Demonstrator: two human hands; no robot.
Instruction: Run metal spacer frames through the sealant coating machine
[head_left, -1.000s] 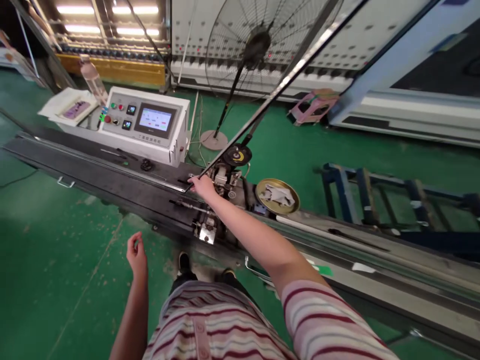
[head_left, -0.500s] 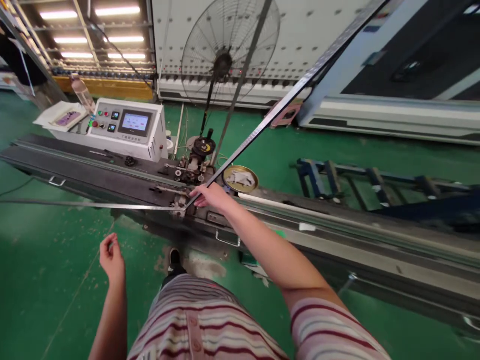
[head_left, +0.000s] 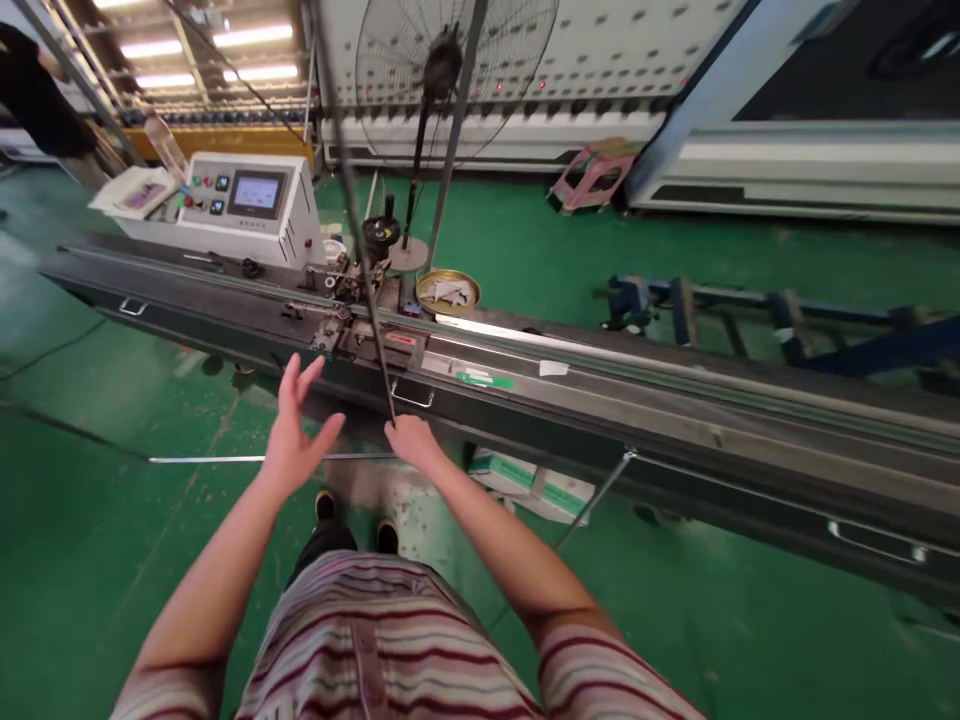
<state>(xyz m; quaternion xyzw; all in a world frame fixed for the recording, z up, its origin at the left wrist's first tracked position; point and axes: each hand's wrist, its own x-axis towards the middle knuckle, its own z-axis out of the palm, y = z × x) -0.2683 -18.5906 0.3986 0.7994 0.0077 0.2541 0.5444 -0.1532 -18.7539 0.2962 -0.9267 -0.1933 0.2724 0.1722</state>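
Note:
My right hand (head_left: 414, 441) is closed around a long, thin metal spacer bar (head_left: 373, 310) near its bend, in front of the bench machine. One length rises steeply past the bending head (head_left: 341, 318) and leaves the top of the view. The other runs left, low above the floor, its far part blurred. My left hand (head_left: 294, 440) is open, thumb and fingers spread, over this lower length. Whether it touches the bar I cannot tell. The bending head sits on the long dark bench (head_left: 247, 312), beyond both hands.
A control box (head_left: 225, 205) with a lit screen stands behind the bench at left. A round tin (head_left: 448, 290) of scraps lies behind the bending head, near a standing fan (head_left: 444, 65). Metal handles (head_left: 412, 397) jut from the bench front; boxes (head_left: 532, 485) lie below. Another person stands far left.
My right hand has drawn the bar off the bending head, down and towards me. The bar's upper length has swung left. My left hand has risen to the right and spread its fingers.

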